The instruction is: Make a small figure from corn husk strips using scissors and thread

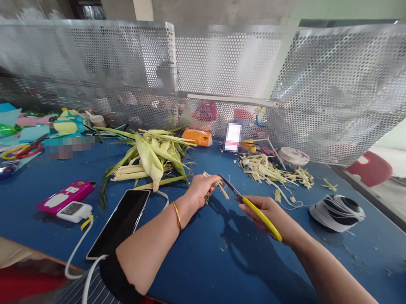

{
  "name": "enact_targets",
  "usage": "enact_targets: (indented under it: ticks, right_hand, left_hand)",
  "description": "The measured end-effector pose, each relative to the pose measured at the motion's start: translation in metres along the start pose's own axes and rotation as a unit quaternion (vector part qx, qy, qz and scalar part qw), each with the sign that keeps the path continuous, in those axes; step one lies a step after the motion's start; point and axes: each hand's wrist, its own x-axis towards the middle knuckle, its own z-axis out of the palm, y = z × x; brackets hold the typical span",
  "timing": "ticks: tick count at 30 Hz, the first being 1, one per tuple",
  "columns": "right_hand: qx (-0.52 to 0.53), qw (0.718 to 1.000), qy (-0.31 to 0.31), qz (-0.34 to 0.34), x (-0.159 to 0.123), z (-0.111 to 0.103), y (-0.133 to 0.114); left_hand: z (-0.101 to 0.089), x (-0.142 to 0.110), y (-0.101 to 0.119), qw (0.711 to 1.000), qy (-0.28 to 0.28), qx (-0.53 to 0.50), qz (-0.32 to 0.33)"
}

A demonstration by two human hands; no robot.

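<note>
Over the table (183, 273), the left grip (202, 187) pinches pale strips (224, 191) (partly hidden inside), the right grip (273, 208) clasping scissors (262, 216).

I am finding no words or numbers I can read. Left of the black phone (119, 222), the small label (83, 182) on the pink power strip (64, 195) is looking too tiny.

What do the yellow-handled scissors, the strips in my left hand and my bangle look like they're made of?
Scissors: smooth, bright yellow handle, probably plastic; slim grey blades, likely steel.
Strips: pale and matte, probably plant fibre, matching pale pieces in the husk pile.
Bangle: smooth, shiny gold colour, likely metal; solid or plated, I can't tell.
</note>
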Motion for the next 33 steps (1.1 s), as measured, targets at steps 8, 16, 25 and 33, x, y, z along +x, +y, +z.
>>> enact_targets:
  ticks: [8, 16, 25, 33]
  right_hand:
    - [0.071, 0.989, 0.130, -0.022, 0.007, -0.002, 0.009]
    - [0.073, 0.990, 0.082, -0.094, -0.004, 0.004, 0.003]
    - [0.035, 0.991, 0.102, -0.077, 0.001, 0.005, 0.009]
    - [0.073, 0.995, 0.054, -0.052, 0.002, 0.014, 0.012]
  left_hand:
    - [-0.004, -0.002, 0.006, 0.993, -0.041, -0.112, -0.002]
    - [-0.006, -0.004, 0.011, 0.971, -0.066, -0.226, 0.040]
    - [-0.007, -0.001, 0.011, 0.956, -0.038, -0.281, 0.074]
    - [-0.001, -0.004, 0.007, 0.956, -0.014, -0.260, 0.133]
